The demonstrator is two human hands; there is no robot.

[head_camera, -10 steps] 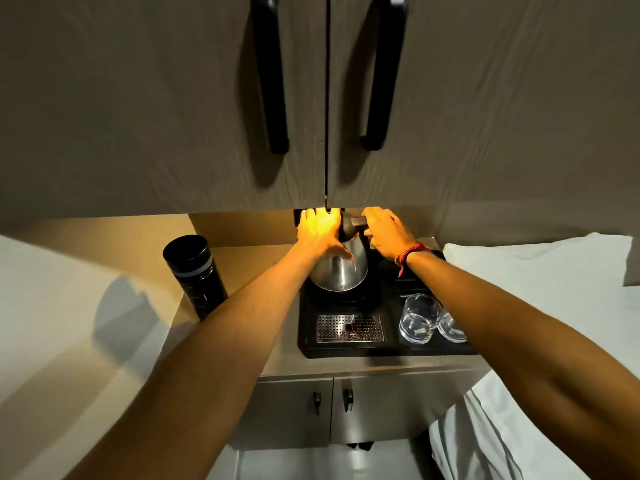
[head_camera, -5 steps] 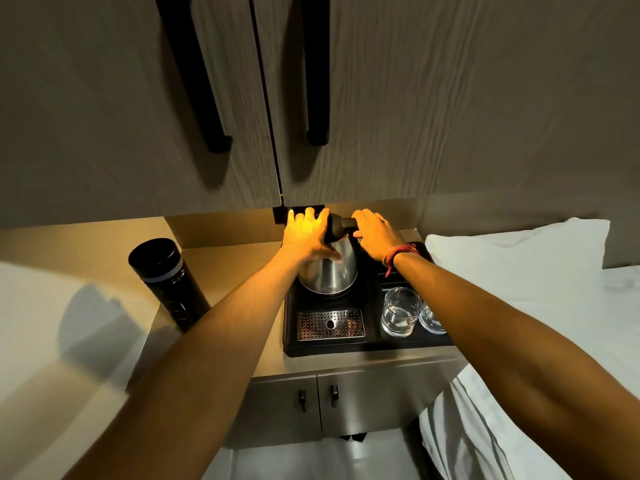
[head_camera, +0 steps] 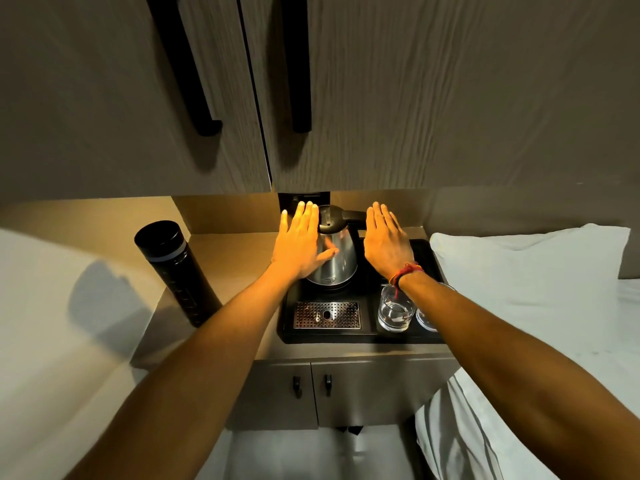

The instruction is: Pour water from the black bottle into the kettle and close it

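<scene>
**Open hands either side of a closed steel kettle**

Nearest the camera, two bare forearms reach forward over a low cabinet with two small doors [head_camera: 311, 393], each with a dark knob. On the smooth tan countertop [head_camera: 235, 258] sits a rectangular black tray [head_camera: 367, 336]. At its front edge lies one perforated metal drip grate [head_camera: 327, 315], and to the right stand two clear round glasses [head_camera: 396, 311], the second mostly hidden behind the right forearm.

To the left, off the tray, one tall matte black bottle [head_camera: 176, 268] stands upright on the counter with its cap on, well apart from both hands.

Further back on the tray stands the single kettle [head_camera: 337, 263], a rounded body of shiny brushed steel with a black lid and black handle; the lid looks down. The left hand [head_camera: 299, 244] is flat and open, fingers straight and together, just beside the kettle's left flank; its thumb seems to brush the steel, though the glare makes contact hard to judge. The right hand [head_camera: 386, 242], likewise spread flat and holding nothing, hovers near the handle on the right, a red thread band [head_camera: 405, 271] at the wrist.

Beyond, two wood-grain upper cabinet doors [head_camera: 381, 98] hang overhead with two long black bar handles. White bedding [head_camera: 536, 282] lies to the right.
</scene>
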